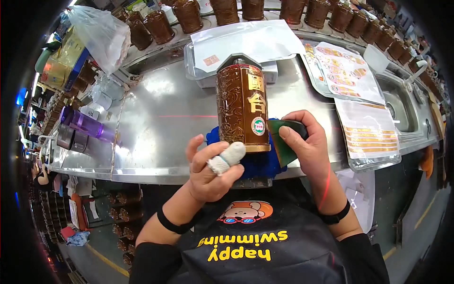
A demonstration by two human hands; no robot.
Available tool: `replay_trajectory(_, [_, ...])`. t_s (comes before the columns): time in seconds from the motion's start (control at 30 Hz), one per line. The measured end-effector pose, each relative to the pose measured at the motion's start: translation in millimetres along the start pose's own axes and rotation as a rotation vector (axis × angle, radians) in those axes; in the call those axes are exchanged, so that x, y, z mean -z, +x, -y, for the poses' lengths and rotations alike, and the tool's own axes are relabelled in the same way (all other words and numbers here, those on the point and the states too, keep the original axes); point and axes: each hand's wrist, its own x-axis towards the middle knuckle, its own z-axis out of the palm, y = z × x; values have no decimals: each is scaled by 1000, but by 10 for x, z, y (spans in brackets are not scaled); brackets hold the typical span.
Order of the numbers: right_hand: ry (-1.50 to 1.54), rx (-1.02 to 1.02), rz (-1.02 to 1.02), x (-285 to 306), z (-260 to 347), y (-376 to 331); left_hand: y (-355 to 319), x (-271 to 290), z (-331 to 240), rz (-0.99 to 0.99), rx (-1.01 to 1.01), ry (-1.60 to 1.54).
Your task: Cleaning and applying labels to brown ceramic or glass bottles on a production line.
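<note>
Bottle attended by both hands; green piece held in the right grip

Hands, left to right: the left hand (pixel 210 177) is raised at the near end of the brown bottle (pixel 231 111), its fingers part-curled and the thumb below the forefinger. That grip is narrow; contact with the bottle's base cannot be confirmed. The forefinger carries a white finger cover (pixel 231 157). The bottle is in front of the person, over a blue cloth (pixel 259 166) on the worktop (pixel 163 142), its base nearest the body. The right hand (pixel 312 144) is bent inward from its wrist, thumb flat on top and fingers wrapped round the far side; its grip is closed on a green piece (pixel 283 147) just beside the bottle.

Materials, left to right: a tinted purple cup (pixel 88 124) lies on its side. The worktop is smooth, reflective metal. The finger cover is soft, with a frayed-looking cuff. The bottle is glossy, with raised relief on its left face, gold characters, a round green-and-white emblem and a gold base band. The cloth is bunched and rumpled. The green piece is flat, with a brown edge. Beyond, a clear plastic tray (pixel 355 165) carries gold-striped sheets (pixel 371 138), near a metal sink (pixel 396 105).
</note>
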Motion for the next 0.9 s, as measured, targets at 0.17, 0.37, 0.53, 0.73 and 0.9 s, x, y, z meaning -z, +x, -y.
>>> replay_trajectory(0.17, [27,-13,15,-31,34,-4,196,3,39,76,-145,29])
replay_trajectory(0.37, [-29,-17,48,-21,48,-11,267,-97,14,96,-135,56])
replay_trajectory(0.53, [-103,-25,266,-60,158,44,157,-90,54,130,396,63])
replay_trajectory(0.73, [-172,107,95,-93,199,-7,77,-108,58,132,441,9])
replay_trajectory(0.9, [-433,363,0,-79,196,-37,21,-114,60,113,481,-16])
